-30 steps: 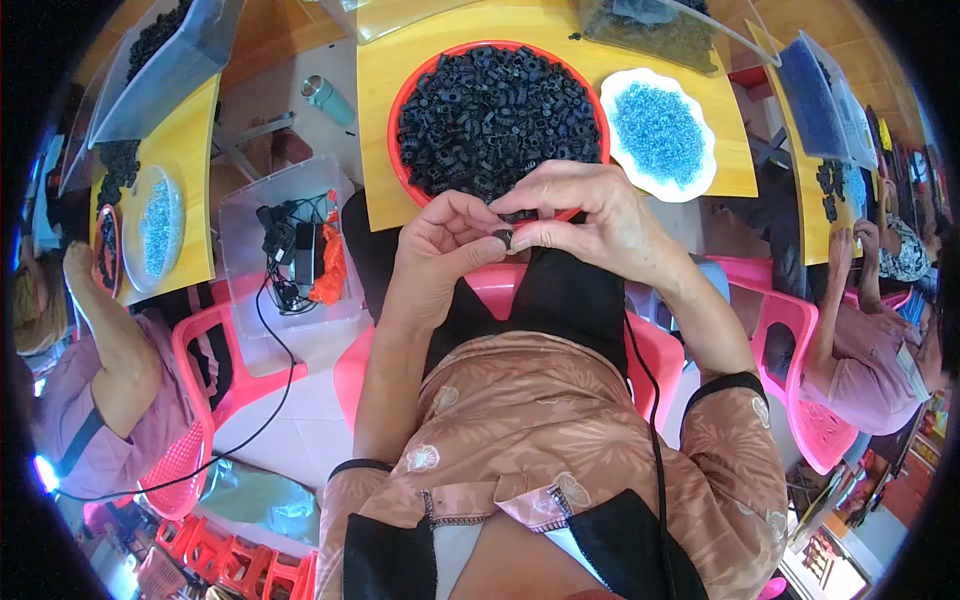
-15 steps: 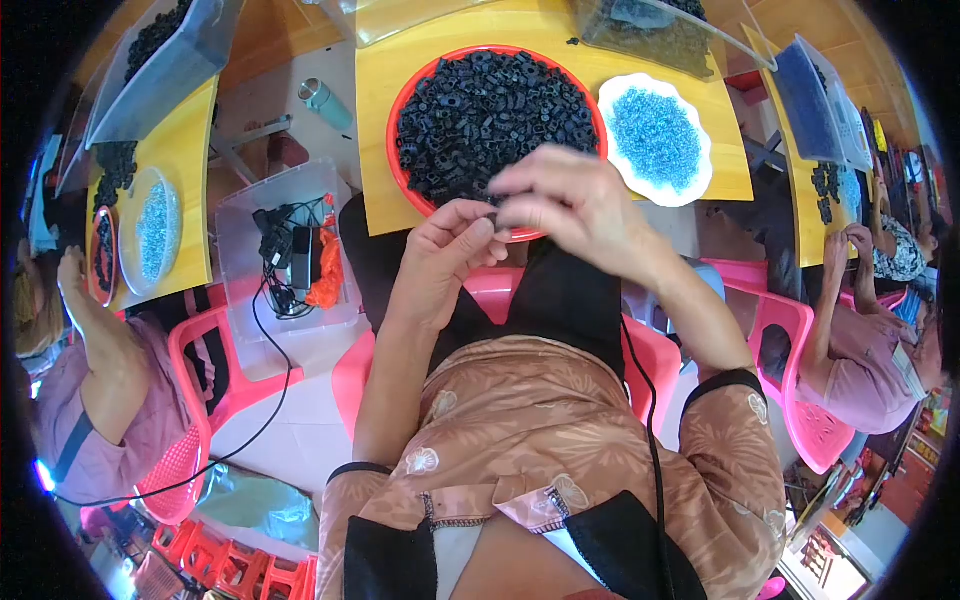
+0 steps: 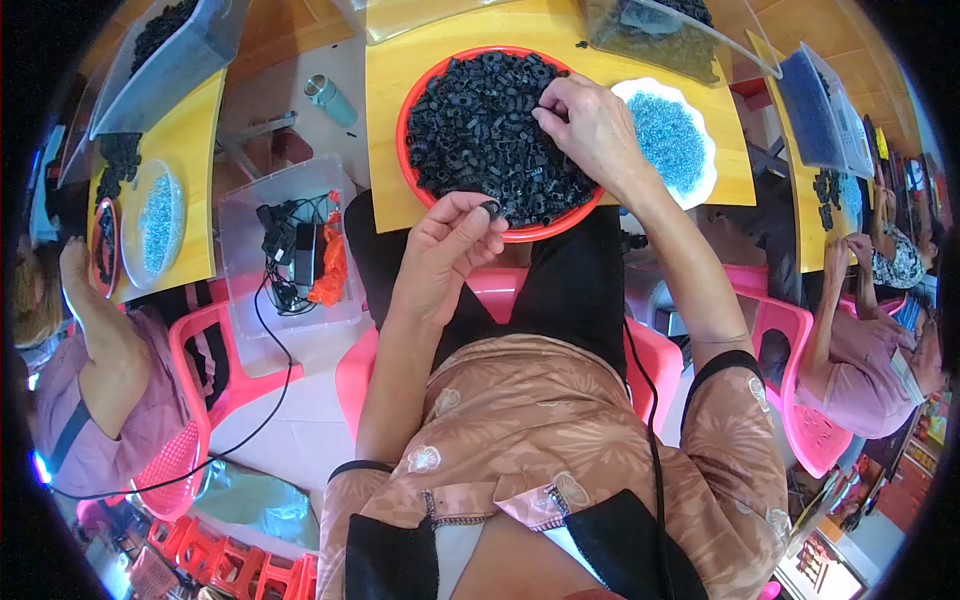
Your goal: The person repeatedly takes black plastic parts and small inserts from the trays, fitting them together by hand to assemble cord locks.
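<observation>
My left hand (image 3: 455, 240) pinches a small black plastic piece (image 3: 490, 208) between thumb and fingertips, just in front of the near rim of a red basin (image 3: 408, 170). The basin is heaped with small black plastic pieces (image 3: 480, 120) of the same look. My right hand (image 3: 595, 130) is over the right side of the heap, thumb and fingers drawn together at the pieces. What lies between those fingertips is hidden. Right of the basin, close to my right wrist, stands a white scalloped dish (image 3: 708, 160) full of small clear-blue beads (image 3: 665, 140).
A clear bin (image 3: 660, 40) stands at the back of the yellow table (image 3: 395, 205). On the floor to the left, a clear box (image 3: 240, 230) holds cables and a black adapter. A black cable (image 3: 275, 400) crosses left. People sit on pink chairs at both sides.
My right hand has moved from beside my left fingertips up and right, onto the heap in the basin. My left hand stays nearly in place, and the black piece in it now shows clearly.
</observation>
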A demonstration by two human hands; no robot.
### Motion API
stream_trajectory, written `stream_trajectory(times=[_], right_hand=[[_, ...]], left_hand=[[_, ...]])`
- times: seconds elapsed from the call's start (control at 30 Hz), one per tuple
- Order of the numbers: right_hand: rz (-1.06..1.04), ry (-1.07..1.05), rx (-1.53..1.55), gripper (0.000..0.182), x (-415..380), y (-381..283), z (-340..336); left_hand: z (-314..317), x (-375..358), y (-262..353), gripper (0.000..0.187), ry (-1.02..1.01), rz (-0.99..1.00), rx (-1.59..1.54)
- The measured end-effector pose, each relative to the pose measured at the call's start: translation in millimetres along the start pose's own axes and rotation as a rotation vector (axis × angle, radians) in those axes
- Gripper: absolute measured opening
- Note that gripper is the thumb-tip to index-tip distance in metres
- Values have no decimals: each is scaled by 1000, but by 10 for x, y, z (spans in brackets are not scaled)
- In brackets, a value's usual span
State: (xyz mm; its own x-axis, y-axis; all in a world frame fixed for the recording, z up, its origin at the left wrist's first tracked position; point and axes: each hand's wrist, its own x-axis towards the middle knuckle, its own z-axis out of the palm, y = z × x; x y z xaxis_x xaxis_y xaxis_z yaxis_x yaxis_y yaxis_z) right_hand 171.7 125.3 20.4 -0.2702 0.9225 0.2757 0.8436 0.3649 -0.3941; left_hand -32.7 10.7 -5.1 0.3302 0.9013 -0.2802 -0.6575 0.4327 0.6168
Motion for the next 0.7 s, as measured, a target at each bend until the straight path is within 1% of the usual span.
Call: stream_trajectory(times=[0.03, 0.13, 0.27, 0.37, 0.4, 0.5, 0.7], right_hand=[[-13, 12, 36, 17, -1, -3, -10], [98, -15, 228, 11, -90, -133, -176], [251, -277, 903, 6, -298, -237, -287], [146, -293, 943, 11, -436, -403, -394], [136, -318, 974, 16, -468, -404, -390], [266, -415, 1179, 17, -515, -481, -428], [260, -395, 1085, 14, -515, -480, -406]], left_hand=[[-2, 10, -1, 15, 4, 1, 1], [25, 25, 14, 16, 5, 6, -5], [63, 52, 19, 16, 9, 7, 19], [104, 66, -3, 15, 19, 31, 84], [121, 67, -6, 15, 18, 42, 108], [151, 65, -18, 15, 16, 71, 165], [159, 50, -28, 15, 37, 151, 284]])
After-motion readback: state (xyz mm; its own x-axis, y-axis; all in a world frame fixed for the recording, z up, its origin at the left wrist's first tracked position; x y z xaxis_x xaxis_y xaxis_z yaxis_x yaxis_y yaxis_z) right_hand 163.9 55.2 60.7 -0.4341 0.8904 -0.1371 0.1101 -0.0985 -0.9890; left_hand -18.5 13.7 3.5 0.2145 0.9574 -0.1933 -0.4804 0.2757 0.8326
